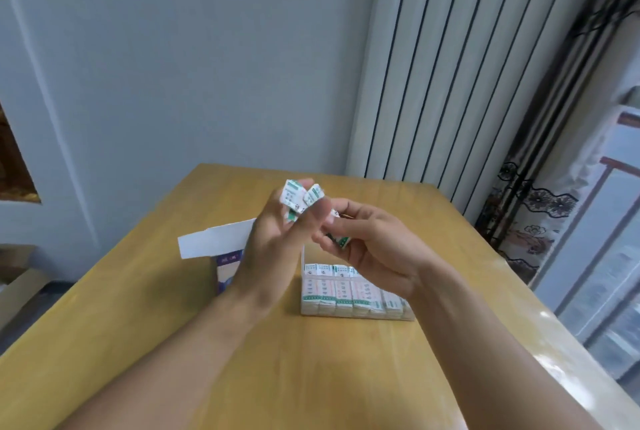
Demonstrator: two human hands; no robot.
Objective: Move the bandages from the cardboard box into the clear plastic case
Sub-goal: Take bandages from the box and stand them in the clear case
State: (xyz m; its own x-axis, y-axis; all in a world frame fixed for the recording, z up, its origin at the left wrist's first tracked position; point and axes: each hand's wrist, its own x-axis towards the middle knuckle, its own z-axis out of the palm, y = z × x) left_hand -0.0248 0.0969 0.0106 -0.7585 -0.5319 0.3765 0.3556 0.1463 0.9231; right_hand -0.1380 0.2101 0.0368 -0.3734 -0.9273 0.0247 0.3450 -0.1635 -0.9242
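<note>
Both hands are raised above the wooden table (138, 343). My left hand (277, 242) pinches a small bunch of white-and-green bandages (300, 197) at its fingertips. My right hand (374, 246) holds another small stack of bandages (341, 239) between curled fingers and thumb. Below them lies the clear plastic case (356, 312), filled with rows of white-and-green bandages; its raised lid is barely visible. The cardboard box (225, 268) stands to the left behind my left hand, with its white flap (214, 242) open. The box's inside is hidden.
A white radiator (450, 66) and a dark patterned curtain (540, 187) stand behind the table's far right corner. A window is at the right edge. Cardboard boxes (17, 287) sit on the floor at the left.
</note>
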